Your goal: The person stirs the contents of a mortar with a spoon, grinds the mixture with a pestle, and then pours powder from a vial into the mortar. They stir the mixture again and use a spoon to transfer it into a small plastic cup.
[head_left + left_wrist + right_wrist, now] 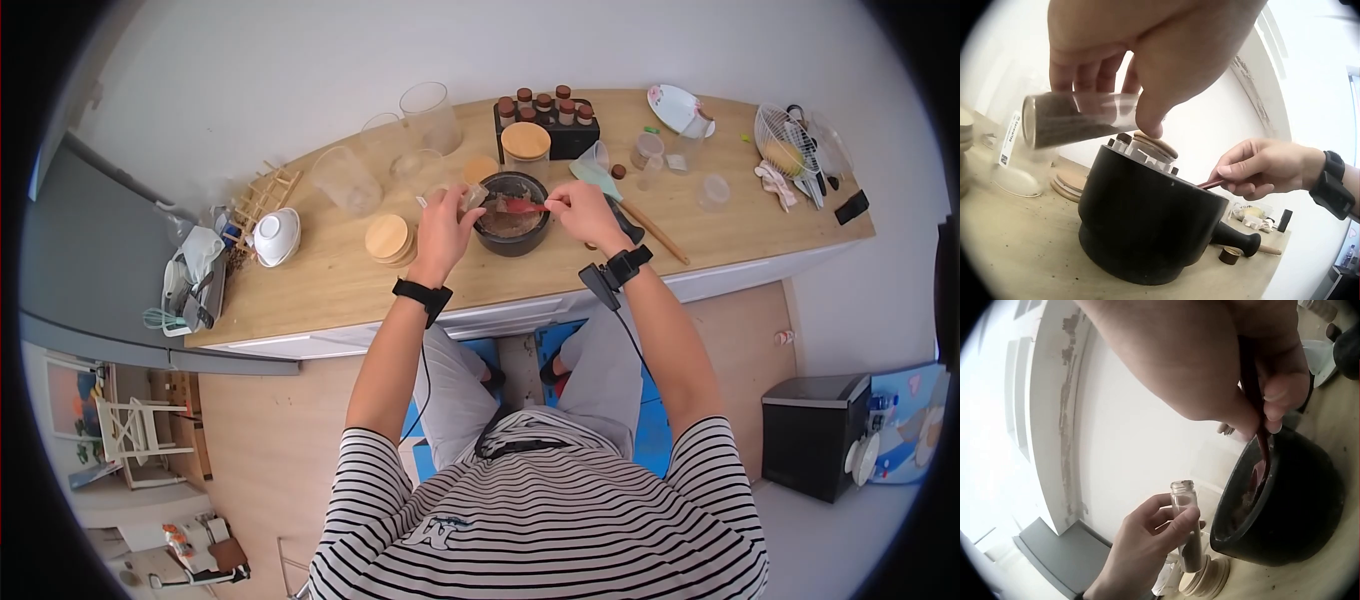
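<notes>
My left hand (445,235) grips a small clear glass jar (1063,120) between thumb and fingers, just left of the black mortar (1147,215). The jar lies tipped nearly on its side, brown powder inside, its uncapped mouth (1182,485) turned towards the mortar. Over the mortar's right rim, my right hand (585,212) pinches the handle of a red spoon (1262,453). The spoon's head reaches down inside the bowl, where brown powder (508,222) covers the bottom. A small brown cap (1230,255) and a black pestle (1239,239) lie beside the mortar.
Behind the mortar stand a wooden-lidded jar (526,142) and a black rack (572,140) of brown-capped jars. Clear containers (430,115) and a wooden lid (390,238) are to the left. At right lie a spatula (652,232), a wire basket (785,140) and small cups.
</notes>
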A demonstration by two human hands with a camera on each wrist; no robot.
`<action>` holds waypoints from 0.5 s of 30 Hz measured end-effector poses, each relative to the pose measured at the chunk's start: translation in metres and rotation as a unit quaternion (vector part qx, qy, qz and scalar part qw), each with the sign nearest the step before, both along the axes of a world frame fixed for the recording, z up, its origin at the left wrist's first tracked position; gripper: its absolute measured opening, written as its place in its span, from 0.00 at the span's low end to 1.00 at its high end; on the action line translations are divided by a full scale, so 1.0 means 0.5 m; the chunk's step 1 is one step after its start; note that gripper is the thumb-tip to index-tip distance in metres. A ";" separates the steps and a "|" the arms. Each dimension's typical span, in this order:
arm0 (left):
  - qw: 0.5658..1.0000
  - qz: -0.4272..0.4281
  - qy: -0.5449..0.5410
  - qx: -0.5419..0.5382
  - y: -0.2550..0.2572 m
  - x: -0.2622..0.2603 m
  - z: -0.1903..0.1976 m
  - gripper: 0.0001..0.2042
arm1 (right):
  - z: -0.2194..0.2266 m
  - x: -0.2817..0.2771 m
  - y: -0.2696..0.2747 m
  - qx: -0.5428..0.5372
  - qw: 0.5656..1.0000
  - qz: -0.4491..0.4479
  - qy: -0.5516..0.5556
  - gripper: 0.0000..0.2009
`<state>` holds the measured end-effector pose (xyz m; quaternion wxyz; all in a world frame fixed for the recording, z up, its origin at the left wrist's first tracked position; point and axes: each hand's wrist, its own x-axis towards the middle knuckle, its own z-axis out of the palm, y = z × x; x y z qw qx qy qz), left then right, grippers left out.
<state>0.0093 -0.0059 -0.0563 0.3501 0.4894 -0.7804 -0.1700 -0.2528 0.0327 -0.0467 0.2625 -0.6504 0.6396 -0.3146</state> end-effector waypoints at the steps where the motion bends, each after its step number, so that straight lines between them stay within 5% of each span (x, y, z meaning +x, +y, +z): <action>1: 1.000 -0.007 0.001 -0.008 0.002 0.001 -0.007 0.18 | 0.001 -0.007 0.008 -0.006 1.000 -0.013 -0.008 0.09; 15: 0.986 -0.051 -0.107 -0.114 0.012 -0.048 0.004 0.16 | 0.029 -0.020 0.062 -0.125 0.992 -0.012 -0.015 0.07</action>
